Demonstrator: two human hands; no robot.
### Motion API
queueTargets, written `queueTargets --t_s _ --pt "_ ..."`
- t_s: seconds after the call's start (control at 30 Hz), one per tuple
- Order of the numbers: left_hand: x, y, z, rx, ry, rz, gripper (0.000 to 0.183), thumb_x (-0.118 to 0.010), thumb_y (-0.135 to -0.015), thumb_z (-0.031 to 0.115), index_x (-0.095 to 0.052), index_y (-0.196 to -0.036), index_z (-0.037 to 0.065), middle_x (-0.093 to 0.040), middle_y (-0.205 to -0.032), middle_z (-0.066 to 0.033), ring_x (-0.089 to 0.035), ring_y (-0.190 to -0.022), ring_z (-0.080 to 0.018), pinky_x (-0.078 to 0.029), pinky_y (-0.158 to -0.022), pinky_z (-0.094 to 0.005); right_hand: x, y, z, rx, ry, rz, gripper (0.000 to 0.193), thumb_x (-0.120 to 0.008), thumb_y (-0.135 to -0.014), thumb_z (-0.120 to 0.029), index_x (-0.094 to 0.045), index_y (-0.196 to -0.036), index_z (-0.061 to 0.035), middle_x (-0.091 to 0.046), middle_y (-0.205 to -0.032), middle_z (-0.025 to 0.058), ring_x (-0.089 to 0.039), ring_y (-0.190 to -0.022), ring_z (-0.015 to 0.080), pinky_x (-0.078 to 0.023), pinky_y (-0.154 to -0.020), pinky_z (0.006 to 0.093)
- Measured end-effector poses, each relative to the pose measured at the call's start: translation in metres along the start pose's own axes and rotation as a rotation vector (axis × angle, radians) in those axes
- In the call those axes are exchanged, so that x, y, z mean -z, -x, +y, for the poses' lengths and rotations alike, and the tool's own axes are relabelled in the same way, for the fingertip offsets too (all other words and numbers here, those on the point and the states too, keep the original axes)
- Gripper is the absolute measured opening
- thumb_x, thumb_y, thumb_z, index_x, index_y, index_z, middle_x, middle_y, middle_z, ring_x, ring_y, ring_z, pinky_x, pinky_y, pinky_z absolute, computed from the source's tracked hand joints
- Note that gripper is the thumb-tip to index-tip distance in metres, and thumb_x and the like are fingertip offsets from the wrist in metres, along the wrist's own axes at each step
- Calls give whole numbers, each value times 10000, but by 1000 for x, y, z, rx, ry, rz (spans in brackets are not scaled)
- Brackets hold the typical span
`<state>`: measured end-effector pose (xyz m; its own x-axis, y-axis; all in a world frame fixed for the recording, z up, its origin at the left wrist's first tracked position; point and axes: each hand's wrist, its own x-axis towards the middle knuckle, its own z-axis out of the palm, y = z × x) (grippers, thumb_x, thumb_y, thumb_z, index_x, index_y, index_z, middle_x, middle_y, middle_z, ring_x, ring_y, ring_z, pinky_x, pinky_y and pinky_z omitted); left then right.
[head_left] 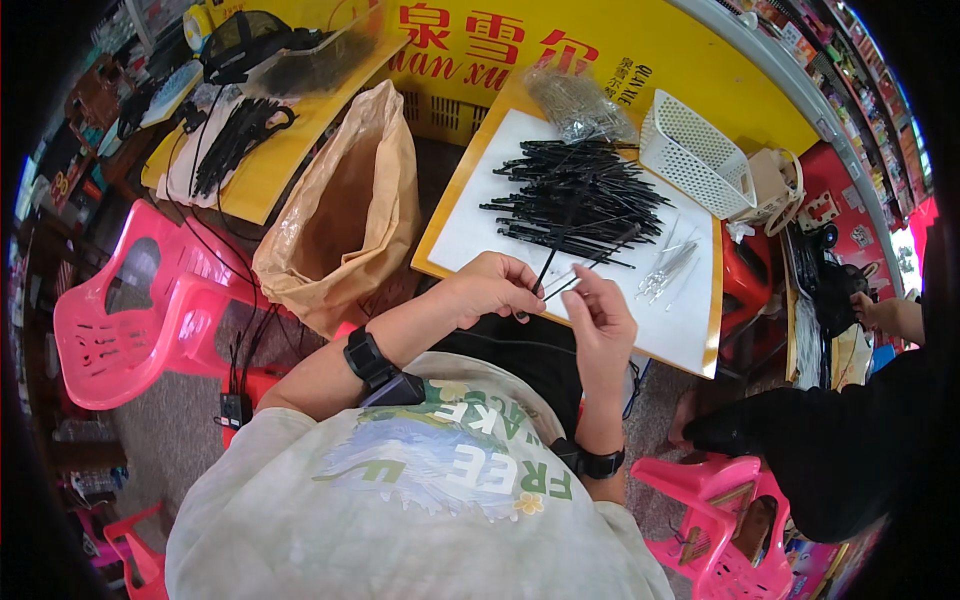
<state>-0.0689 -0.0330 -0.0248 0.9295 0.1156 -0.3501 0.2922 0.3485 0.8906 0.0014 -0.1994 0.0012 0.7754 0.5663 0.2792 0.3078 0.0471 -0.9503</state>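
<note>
My left hand [493,287] is closed around a thin black stick [548,262], which slants up and away from the fingers over the near edge of the board. Close beside it, my right hand [603,318] has its thumb and forefinger drawn together by a thin line between the hands; what they pinch is too fine to make out. Just beyond both hands lies a heaped pile of thin black sticks [575,190] on a white-topped board [480,235] with a wooden rim. Right of the pile is a loose bunch of thin silvery pins [668,272].
A clear bag of silvery pieces [580,105] and a white perforated basket [695,155] stand at the far edge. An open brown paper sack [345,220] is at left, near a pink chair [150,310]. Another person's hand [885,315] works at far right, above another pink chair [715,520].
</note>
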Motion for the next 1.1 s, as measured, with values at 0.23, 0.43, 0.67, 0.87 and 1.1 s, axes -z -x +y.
queueTargets --t_s 0.23,0.43,0.67,0.87,1.1 --pt "-9 3 -3 -63 -58 -3 167 -743 -702 9 -620 -814 9 -639 -742 -50 -605 -613 -113 -416 -508 -196 7 -1 15 -46 -146 67 100 -610 -853 -21 -645 -941 9 -559 -817 -19 -441 -616 22 -344 -547 163" --pt "-6 0 -10 -44 36 -13 181 -735 -716 1 -608 -845 2 -643 -781 -73 -621 -649 -129 -469 -566 -215 4 -10 16 -288 -422 270 75 -603 -861 -53 -641 -909 -11 -626 -835 28 -549 -695 51 -451 -614 175" --pt "-6 -10 -12 -161 68 -53 169 -574 -774 -23 -602 -940 -14 -614 -852 -51 -543 -715 -78 -407 -603 -179 -1 -9 33 -168 -303 238 89 -590 -875 -34 -609 -918 42 -659 -915 102 -631 -794 117 -516 -672 216" --pt "-22 -14 -13 -200 62 69 176 -641 -848 169 -603 -916 12 -546 -770 17 -447 -646 -48 -335 -549 -187 -3 -9 33 -120 -335 325 71 -572 -878 -20 -581 -891 49 -659 -917 160 -658 -802 171 -549 -724 260" --pt "-26 -23 -21 -222 -70 193 200 -672 -838 209 -590 -853 27 -526 -754 30 -434 -670 -48 -345 -569 -205 -6 -7 38 -81 -293 352 48 -580 -865 8 -564 -883 49 -658 -905 166 -657 -784 172 -553 -752 277"
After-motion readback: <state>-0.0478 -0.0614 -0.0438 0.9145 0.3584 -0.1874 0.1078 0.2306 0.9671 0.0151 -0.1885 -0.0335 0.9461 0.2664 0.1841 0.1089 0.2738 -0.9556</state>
